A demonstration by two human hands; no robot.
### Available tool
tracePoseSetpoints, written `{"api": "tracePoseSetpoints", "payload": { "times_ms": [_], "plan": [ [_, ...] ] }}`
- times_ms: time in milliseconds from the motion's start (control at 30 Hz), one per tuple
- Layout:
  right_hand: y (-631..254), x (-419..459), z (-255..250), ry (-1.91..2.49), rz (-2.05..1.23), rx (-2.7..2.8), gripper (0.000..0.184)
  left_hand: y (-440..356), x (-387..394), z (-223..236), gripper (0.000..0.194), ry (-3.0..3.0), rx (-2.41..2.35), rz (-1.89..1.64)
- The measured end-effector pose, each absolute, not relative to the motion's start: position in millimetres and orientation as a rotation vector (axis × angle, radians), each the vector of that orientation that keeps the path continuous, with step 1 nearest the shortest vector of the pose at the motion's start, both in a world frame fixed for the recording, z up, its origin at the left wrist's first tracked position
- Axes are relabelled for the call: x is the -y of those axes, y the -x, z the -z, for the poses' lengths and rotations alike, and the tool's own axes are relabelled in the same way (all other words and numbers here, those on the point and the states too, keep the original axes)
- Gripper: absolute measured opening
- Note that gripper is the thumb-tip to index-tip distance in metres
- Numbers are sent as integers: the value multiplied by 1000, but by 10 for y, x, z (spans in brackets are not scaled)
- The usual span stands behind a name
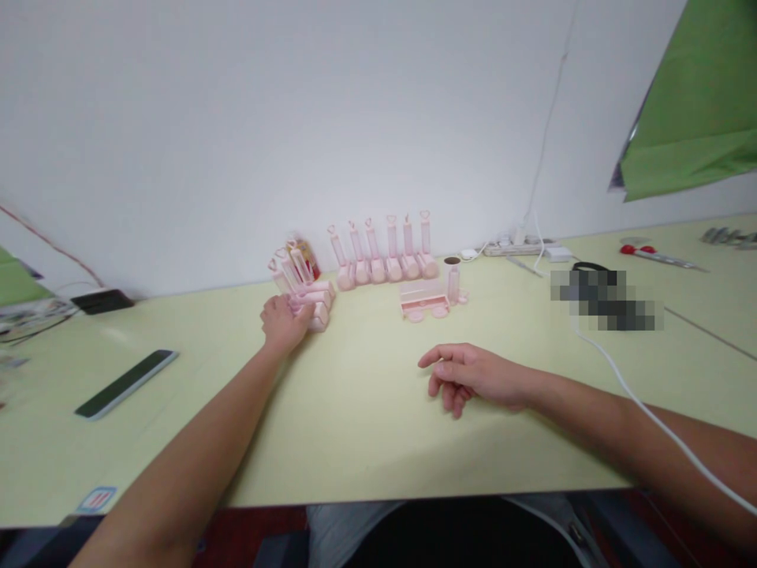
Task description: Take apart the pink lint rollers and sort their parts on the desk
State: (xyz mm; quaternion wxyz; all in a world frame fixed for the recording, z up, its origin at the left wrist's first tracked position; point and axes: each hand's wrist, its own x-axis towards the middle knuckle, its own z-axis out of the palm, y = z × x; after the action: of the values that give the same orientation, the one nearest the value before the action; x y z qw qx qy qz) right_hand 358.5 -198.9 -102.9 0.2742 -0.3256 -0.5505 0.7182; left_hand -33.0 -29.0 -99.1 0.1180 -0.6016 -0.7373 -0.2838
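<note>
My left hand point(286, 323) is at the near side of a cluster of pink pieces point(319, 304), its thumb and fingers closed round one of them; that piece is mostly hidden. Behind it, several pale pink tubes with looped tops point(287, 272) lean together. A row of similar pink pieces point(377, 264), clear tubes with heart-like loops on chunky bases, stands against the wall. My right hand point(464, 375) hovers over the table, fingers loosely bent and apart, holding nothing. Beyond it lies an open pink case point(424, 304) beside a small cylinder with a dark top point(453, 268).
A flat dark-topped bar point(127, 384) lies at left, with a black device point(102, 301) behind it. At the back right are a power strip point(514, 247), a red-handled tool point(656, 254) and a blurred-out dark object point(609, 296). A white cable point(627, 386) crosses above my right forearm.
</note>
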Motion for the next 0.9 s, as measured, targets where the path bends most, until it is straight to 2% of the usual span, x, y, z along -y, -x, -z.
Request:
{"api": "tracePoseSetpoints", "payload": {
  "times_ms": [200, 367, 467, 633, 800, 900],
  "plan": [
    [-3582, 1970, 1047, 866, -1917, 1514, 31, 324, 230, 1062, 61, 1716, 2046, 872],
    [-3581, 1980, 1026, 874, -1890, 1552, 31, 340, 264, 1102, 75, 1734, 1981, 991],
    [-3584, 1986, 1013, 881, -1878, 1578, 31, 320, 290, 1039, 77, 1669, 1919, 1151],
    [-3569, 1999, 1007, 898, -1863, 1591, 30, 54, 460, 726, 71, 1627, 1570, 1413],
    [-3569, 1973, 980, 929, -1753, 1566, 32, -556, 828, 428, 62, 1856, 1227, 1484],
    [-3649, 1840, 907, 994, -1447, 1536, 27, -945, 1070, 397, 39, 2303, 1238, 1347]
  ]
}}
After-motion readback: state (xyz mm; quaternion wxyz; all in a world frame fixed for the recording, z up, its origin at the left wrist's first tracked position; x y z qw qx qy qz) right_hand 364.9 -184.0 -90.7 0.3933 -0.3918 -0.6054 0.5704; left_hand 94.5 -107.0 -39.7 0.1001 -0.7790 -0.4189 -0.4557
